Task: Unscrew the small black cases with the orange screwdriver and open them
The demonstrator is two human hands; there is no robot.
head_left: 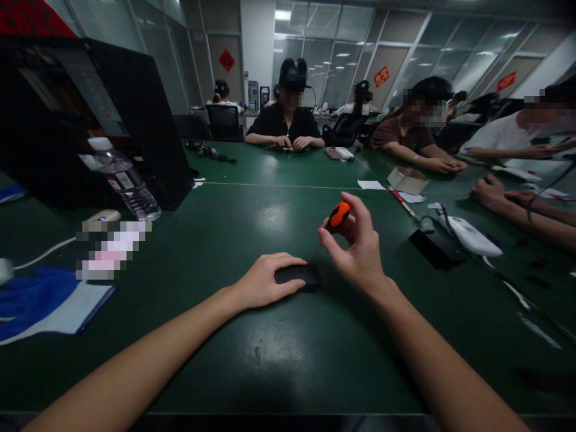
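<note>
A small black box-shaped piece [310,277] lies on the green table in front of me. My left hand [265,279] grips it from the left, thumb along the near side and fingers along the far side. In my right hand [360,246] is a screwdriver [338,217] with an orange and black handle, held by the fingertips. Its thin shaft slants down to the left, and the tip meets the far edge of the black piece. Whether the tip sits in a screw is too small to tell.
On the left stand a water bottle [130,183], a black cabinet [135,114] and blue gloves [38,300]. To the right are a black block [434,249], a white power strip [472,235] with cables, and an open carton [407,180]. Several people sit around the table [202,372].
</note>
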